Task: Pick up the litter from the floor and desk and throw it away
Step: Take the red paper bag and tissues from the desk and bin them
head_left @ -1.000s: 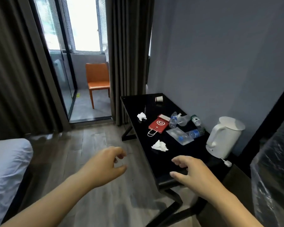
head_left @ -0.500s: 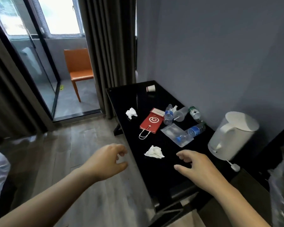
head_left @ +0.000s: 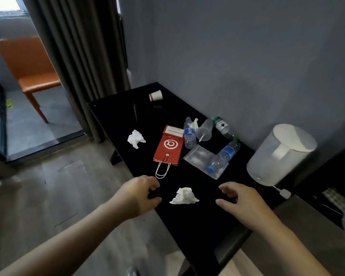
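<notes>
**Both hands over the desk, nothing picked up**

A black desk (head_left: 197, 226) stands against a grey wall, with a dark curtain (head_left: 84, 62) at its far end and an orange chair (head_left: 30, 64) beyond it, behind a glass door. The wood floor (head_left: 58, 192) runs along the desk's left side.

My left hand (head_left: 136, 196) hangs at the desk's near left edge, fingers loosely curled and empty. My right hand (head_left: 241, 200) hovers over the desk top, fingers spread and bent, also empty. Between them, touching neither, lies a crumpled white tissue (head_left: 184, 196).

Farther along the desk lies a flat red paper bag (head_left: 168, 146), its white cord handles pointing toward me. A second crumpled tissue (head_left: 135, 138) sits to its left. To the bag's right are three plastic bottles lying down: one with a blue label (head_left: 189, 133) against the bag's edge, one with a green label (head_left: 221, 127) near the wall, and another blue-labelled one (head_left: 224, 156) resting across a clear plastic bag (head_left: 199, 157). A clear plastic cup (head_left: 205, 130) with a straw lies between the first two. A paper cup (head_left: 155, 95) lies on its side at the far end. A white kettle (head_left: 281, 154), blurred, stands at the right.
</notes>
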Demonstrator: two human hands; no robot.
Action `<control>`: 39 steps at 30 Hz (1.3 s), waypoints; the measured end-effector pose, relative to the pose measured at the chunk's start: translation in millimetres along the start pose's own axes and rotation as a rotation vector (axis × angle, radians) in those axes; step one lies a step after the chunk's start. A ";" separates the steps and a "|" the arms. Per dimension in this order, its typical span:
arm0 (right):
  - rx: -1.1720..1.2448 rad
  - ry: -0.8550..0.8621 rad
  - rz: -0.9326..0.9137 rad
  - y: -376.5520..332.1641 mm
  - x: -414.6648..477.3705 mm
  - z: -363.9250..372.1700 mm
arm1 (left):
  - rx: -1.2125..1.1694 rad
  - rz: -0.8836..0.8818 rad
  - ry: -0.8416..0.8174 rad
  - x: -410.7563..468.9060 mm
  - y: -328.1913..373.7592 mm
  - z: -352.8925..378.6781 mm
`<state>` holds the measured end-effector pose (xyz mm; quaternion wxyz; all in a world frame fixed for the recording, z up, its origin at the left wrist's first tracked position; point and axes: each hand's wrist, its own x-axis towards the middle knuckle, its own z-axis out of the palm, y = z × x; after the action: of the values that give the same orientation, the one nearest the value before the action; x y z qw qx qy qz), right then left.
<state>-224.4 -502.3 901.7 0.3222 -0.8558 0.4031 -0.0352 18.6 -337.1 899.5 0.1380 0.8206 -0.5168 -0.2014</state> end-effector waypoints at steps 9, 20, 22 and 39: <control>0.066 0.068 0.225 -23.5 38.0 32.9 | 0.016 0.164 -0.175 82.2 -49.9 4.0; 0.147 0.096 0.395 19.6 74.6 29.9 | 0.067 0.267 -0.363 164.7 -24.4 53.7; 0.161 0.092 0.392 27.4 82.4 30.0 | 0.093 0.270 -0.395 176.1 -19.1 64.2; 0.238 0.095 0.588 56.3 99.1 46.1 | 0.193 0.396 -0.610 228.8 -6.9 119.9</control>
<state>-180.5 -575.1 812.9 0.3975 -0.6563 0.6407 -0.0273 55.4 -543.1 747.9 -0.0640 0.6162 -0.6994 -0.3565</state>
